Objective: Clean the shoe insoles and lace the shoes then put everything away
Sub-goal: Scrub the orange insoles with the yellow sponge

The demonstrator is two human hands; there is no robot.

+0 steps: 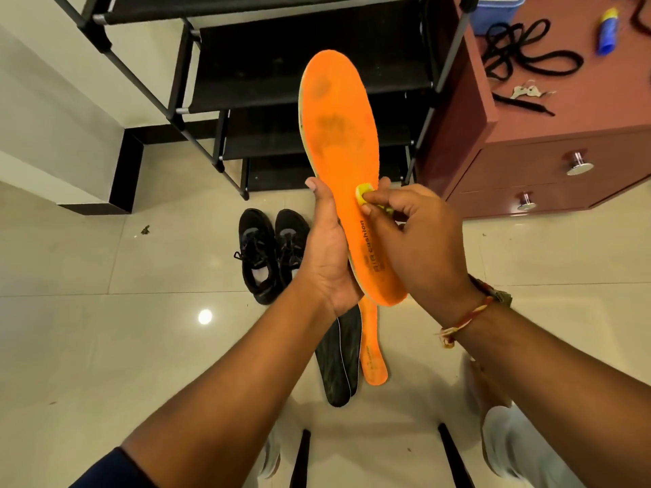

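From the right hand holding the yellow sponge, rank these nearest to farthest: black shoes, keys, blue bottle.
Measured from the right hand in the head view:
1. Black shoes, on the floor to its left.
2. Keys, on the cabinet top, upper right.
3. Blue bottle, far upper right.

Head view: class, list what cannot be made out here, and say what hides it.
- Yellow cleaning item: mostly covered by the right hand; its kind is unclear.
- Second orange insole on the floor: upper part hidden behind the held orange insole.
- Blue bottle: label too small.
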